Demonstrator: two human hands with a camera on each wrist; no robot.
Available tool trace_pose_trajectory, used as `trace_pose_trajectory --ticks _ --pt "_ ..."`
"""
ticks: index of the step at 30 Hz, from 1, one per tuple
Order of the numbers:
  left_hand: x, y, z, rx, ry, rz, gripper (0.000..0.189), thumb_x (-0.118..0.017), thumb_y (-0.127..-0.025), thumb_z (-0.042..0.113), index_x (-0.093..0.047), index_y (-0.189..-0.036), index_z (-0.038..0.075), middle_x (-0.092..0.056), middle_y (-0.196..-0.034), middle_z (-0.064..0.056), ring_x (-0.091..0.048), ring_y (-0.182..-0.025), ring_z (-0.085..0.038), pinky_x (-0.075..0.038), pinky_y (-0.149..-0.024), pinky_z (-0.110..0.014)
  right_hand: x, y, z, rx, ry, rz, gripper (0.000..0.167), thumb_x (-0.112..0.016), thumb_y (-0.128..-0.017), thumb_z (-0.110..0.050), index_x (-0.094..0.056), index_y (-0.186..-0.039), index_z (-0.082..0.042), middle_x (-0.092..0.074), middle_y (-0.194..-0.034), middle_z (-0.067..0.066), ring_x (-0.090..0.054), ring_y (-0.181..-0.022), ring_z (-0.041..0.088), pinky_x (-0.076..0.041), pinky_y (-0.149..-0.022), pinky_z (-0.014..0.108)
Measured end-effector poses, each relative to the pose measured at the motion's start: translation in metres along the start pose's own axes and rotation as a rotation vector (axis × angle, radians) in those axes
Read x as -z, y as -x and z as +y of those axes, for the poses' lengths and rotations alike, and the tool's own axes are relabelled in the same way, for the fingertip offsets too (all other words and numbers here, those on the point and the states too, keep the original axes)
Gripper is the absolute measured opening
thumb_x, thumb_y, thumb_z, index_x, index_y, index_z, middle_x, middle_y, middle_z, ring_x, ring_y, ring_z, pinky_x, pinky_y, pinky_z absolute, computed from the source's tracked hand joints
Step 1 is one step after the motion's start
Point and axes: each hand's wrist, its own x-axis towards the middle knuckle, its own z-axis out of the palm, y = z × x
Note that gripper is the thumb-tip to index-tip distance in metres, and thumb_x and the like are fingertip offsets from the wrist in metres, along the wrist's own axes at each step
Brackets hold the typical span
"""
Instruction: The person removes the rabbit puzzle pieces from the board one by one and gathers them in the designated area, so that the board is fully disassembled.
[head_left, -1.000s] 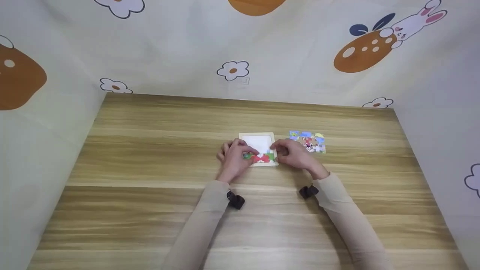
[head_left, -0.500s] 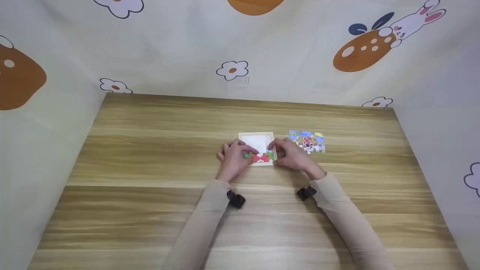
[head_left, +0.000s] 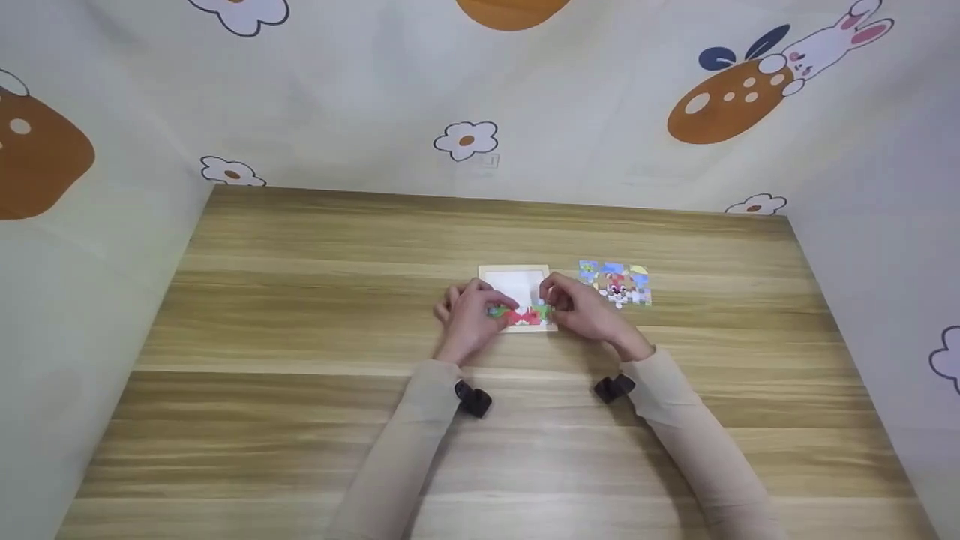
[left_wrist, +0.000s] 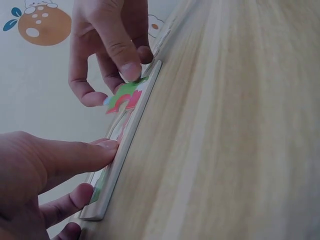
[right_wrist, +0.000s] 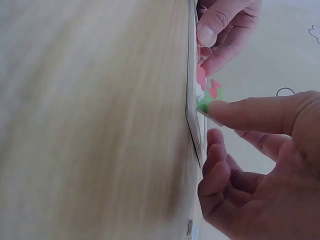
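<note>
A square wooden puzzle frame (head_left: 513, 268) lies on the table, with a row of red and green pieces (head_left: 523, 318) along its near side. The left hand (head_left: 470, 315) rests over the frame's left side, thumb and forefinger touching the fitted pieces. In the left wrist view, its thumb (left_wrist: 107, 150) presses down on them. At the frame's right side, the right hand (head_left: 589, 307) pinches a green and red puzzle piece (left_wrist: 125, 95) between thumb and fingers. That piece is tilted and raised above the row in the left wrist view.
Several other jigsaw pieces (head_left: 616, 285), blue, brown and white with an animal face, lie grouped just right of the frame, behind the right hand. A patterned cloth wall (head_left: 360, 112) rises at the table's far edge. Each sleeve carries a small black camera (head_left: 472, 399).
My right hand moves slightly left onto the frame's right edge, then a little back right, with the green and red piece now lifted. The left hand stays in place.
</note>
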Motion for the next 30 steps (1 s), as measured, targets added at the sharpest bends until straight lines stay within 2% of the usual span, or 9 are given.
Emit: trace_pose_trajectory --ticks 6,20,27,30 --pt "-0.001 0.001 0.0 0.005 0.0 -0.004 0.016 -0.08 -0.078 0.024 -0.077 -0.093 0.029 -0.055 -0.112 0.002 -0.035 -0.114 -0.03 -0.015 -0.095 -0.054 0.0 0.0 0.0 0.005 -0.064 0.031 0.015 -0.061 -0.084 0.007 -0.057 -0.096 0.0 -0.06 -0.085 0.013 -0.055 -0.081 0.02 -0.045 -0.073 0.03" --pt "0.0 0.0 0.0 0.014 0.008 -0.012 0.017 -0.08 -0.078 0.025 -0.077 -0.094 0.028 -0.055 -0.115 0.002 -0.035 -0.116 -0.029 -0.015 -0.095 -0.054 0.015 0.008 0.002 -0.026 -0.124 0.048 0.014 -0.06 -0.085 0.011 -0.058 -0.096 0.004 -0.06 -0.09 0.013 -0.056 -0.084 0.023 -0.046 -0.075 0.031" --pt "-0.001 0.001 0.0 0.015 0.002 -0.007 0.017 -0.08 -0.079 0.024 -0.077 -0.094 0.029 -0.054 -0.114 0.003 -0.034 -0.117 -0.029 -0.013 -0.096 -0.055 0.022 0.014 0.006 -0.02 -0.111 0.051 0.013 -0.059 -0.086 0.011 -0.06 -0.099 0.007 -0.062 -0.093 0.021 -0.058 -0.088 0.031 -0.047 -0.076 0.033" --pt "0.0 0.001 -0.001 0.015 0.0 -0.006 0.018 -0.079 -0.079 0.022 -0.076 -0.095 0.029 -0.054 -0.114 0.003 -0.035 -0.116 -0.029 -0.013 -0.097 -0.054 0.03 0.02 -0.007 -0.024 -0.115 0.044 0.013 -0.057 -0.086 0.013 -0.058 -0.099 0.012 -0.061 -0.094 0.026 -0.058 -0.089 0.036 -0.047 -0.076 0.032"
